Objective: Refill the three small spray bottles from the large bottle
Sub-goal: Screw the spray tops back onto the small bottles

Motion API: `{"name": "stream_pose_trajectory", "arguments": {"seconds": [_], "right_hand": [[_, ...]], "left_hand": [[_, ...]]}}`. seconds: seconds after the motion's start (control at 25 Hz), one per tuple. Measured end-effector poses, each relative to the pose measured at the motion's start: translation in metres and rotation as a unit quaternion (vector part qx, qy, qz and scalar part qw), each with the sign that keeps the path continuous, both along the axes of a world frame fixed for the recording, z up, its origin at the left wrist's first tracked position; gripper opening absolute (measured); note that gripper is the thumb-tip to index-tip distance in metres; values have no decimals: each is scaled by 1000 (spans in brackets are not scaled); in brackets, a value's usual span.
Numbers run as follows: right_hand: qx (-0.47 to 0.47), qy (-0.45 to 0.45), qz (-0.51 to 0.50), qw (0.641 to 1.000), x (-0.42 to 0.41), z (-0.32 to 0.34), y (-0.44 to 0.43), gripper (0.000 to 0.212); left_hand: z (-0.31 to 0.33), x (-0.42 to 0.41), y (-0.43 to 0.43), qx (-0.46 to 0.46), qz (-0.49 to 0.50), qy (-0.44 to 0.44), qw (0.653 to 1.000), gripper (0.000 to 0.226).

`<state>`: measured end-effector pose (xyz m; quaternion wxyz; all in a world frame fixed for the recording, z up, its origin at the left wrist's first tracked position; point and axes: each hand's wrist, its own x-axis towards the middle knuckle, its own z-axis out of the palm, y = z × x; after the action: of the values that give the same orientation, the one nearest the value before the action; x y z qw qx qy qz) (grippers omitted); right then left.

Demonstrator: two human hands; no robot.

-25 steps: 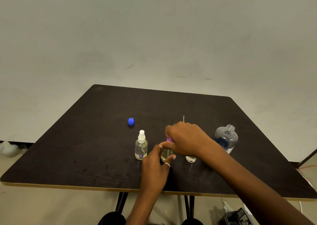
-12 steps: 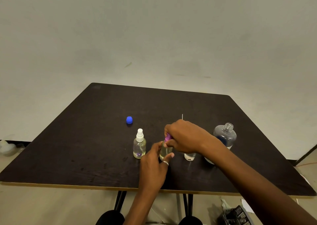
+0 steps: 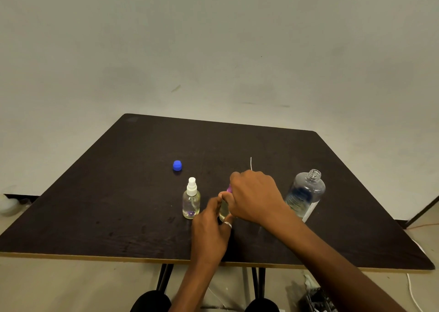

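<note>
A small spray bottle [image 3: 223,211] is steadied near the front of the table [image 3: 95,216] by the left hand [image 3: 210,233], curled round its body, while its purple top [image 3: 229,189] is pinched from above by the right hand [image 3: 255,197], apparently for twisting. Two small bottles are counted, a white-topped bottle [image 3: 191,201] standing just beside it; a third is not seen. Farther back, one large bottle [image 3: 306,194] stands uncapped for pouring, with one blue cap [image 3: 177,165] set aside.

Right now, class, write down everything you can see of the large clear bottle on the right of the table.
The large bottle is clear, plastic-looking, with rounded shoulders and a short threaded neck, open and uncapped. A label with blue print wraps its body. It stands upright on the right half of the dark table; the right forearm crosses its lower part, contact unclear.
</note>
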<state>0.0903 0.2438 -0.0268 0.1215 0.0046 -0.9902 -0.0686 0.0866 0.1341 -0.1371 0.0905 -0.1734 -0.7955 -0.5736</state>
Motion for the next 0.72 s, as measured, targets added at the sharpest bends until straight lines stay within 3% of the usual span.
{"name": "stream_pose_trajectory", "arguments": {"seconds": [0.32,0.52,0.72], "right_hand": [[-46,-2,-21,999,3,2,-3,30],[-105,-20,-27,994,10,11,4,54],[-134,39,-53,989,17,42,24,69]], "left_hand": [[5,3,-2,-1,-12,5,1000,38],[6,4,-2,-14,2,19,1000,32],[11,7,-2,-1,-24,-76,997,84]]}}
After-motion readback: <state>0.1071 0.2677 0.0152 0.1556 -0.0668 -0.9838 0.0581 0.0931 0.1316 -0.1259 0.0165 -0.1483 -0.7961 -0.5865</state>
